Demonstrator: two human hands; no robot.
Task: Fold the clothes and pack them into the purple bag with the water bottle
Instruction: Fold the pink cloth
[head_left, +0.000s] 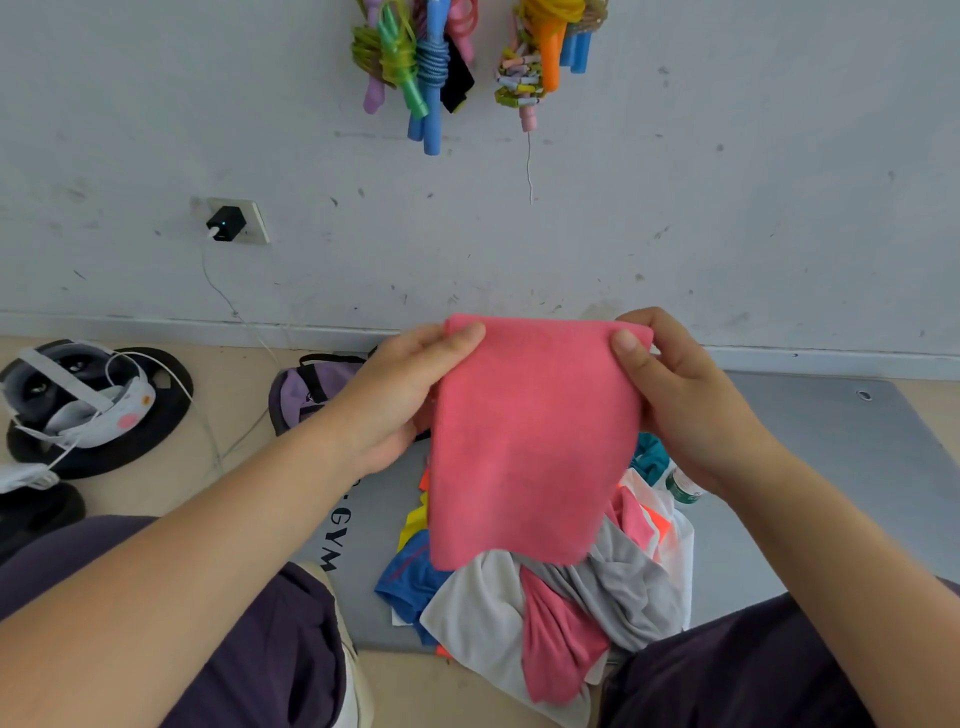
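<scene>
Left hand (400, 395) and right hand (675, 395) pinching pink cloth's (530, 441) top corners — hanging flat, ready for folding | purple bag (306, 389) waiting behind

We hold a pink cloth (535, 441) upright at frame centre, hanging flat. Below it, lower centre, lies a heap of clothes (545, 608) in grey, pink and blue. A purple bag (306, 389) sits centre left; a water bottle (683, 486) peeks out at right.
</scene>
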